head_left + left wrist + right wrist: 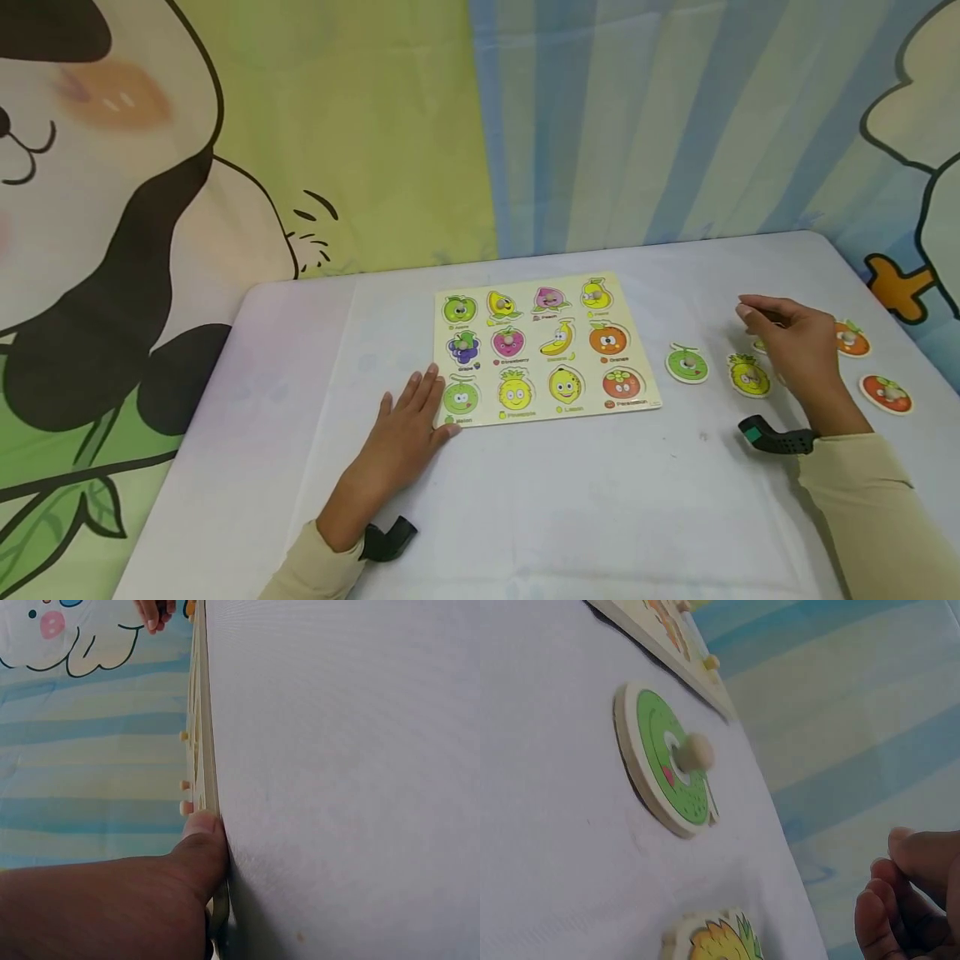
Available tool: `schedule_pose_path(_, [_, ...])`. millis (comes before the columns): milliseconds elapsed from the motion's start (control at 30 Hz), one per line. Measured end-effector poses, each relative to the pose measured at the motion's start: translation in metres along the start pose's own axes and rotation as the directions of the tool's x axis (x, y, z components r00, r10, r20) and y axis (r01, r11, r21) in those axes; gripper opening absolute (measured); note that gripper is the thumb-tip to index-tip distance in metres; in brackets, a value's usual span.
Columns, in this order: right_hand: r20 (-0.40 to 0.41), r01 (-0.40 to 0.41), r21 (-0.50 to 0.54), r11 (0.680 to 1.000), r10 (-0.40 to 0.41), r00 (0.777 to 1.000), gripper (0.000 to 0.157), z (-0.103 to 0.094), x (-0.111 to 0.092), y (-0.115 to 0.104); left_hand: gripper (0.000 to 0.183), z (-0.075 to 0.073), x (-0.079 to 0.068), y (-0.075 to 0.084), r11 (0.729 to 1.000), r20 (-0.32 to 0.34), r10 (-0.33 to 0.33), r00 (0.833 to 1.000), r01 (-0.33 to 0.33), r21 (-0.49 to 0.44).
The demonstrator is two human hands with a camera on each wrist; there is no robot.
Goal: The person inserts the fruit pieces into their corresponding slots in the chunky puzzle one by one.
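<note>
A fruit puzzle board (543, 346) lies on the table, with knobbed pieces in its upper part. My left hand (402, 433) rests at its lower left corner, fingers extended; in the left wrist view the thumb (201, 825) touches the board's edge. Over loose pieces to the right hovers my right hand (806, 350). Its fingers are loosely curled, and nothing shows between thumb and fingers in the right wrist view. Nearest it are a pineapple piece (748, 376) and a mostly hidden piece below the hand. A green melon piece (671, 757) lies between board and hand.
Farther right lie an orange piece (853, 340) and a red persimmon piece (887, 394). A white cloth covers the table (570, 500). Behind it hangs a printed backdrop (637, 125) with cartoon figures.
</note>
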State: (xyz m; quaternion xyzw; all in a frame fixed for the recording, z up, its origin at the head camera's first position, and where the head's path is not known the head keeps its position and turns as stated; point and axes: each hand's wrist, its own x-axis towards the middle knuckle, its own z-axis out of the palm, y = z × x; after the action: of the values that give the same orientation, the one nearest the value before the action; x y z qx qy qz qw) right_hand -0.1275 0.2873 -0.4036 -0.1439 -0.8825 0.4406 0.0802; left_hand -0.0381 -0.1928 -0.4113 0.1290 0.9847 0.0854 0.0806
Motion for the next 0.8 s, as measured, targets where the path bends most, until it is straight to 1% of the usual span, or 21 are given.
schedule_pose_path(200, [-0.025, -0.085, 0.000, 0.996, 0.085, 0.996, 0.055, -0.020, 0.003, 0.014, 0.076, -0.001, 0.001, 0.000, 1.000, 0.011, 0.004, 1.000, -0.004, 0.009])
schedule_pose_path(333, [-0.035, -0.115, -0.029, 0.993, 0.114, 0.993, 0.057, -0.028, 0.002, 0.022, 0.077, -0.002, 0.001, 0.000, 1.000, 0.010, 0.003, 1.000, -0.003, 0.009])
schedule_pose_path(500, [-0.045, -0.132, -0.094, 0.987, 0.129, 0.991, 0.058, -0.029, 0.004, 0.033, 0.077, -0.004, 0.001, 0.000, 1.000, 0.015, -0.008, 1.000, 0.008, 0.005])
schedule_pose_path(633, [-0.046, -0.142, -0.113, 0.983, 0.137, 0.989, 0.059, -0.028, 0.005, 0.040, 0.077, -0.004, 0.002, 0.000, 1.000, 0.015, -0.008, 1.000, 0.008, 0.001])
schedule_pose_path(800, [-0.025, -0.158, -0.138, 0.978, 0.156, 0.987, 0.062, -0.027, 0.008, 0.048, 0.077, -0.003, 0.002, 0.000, 1.000, 0.012, -0.005, 1.000, 0.004, 0.002])
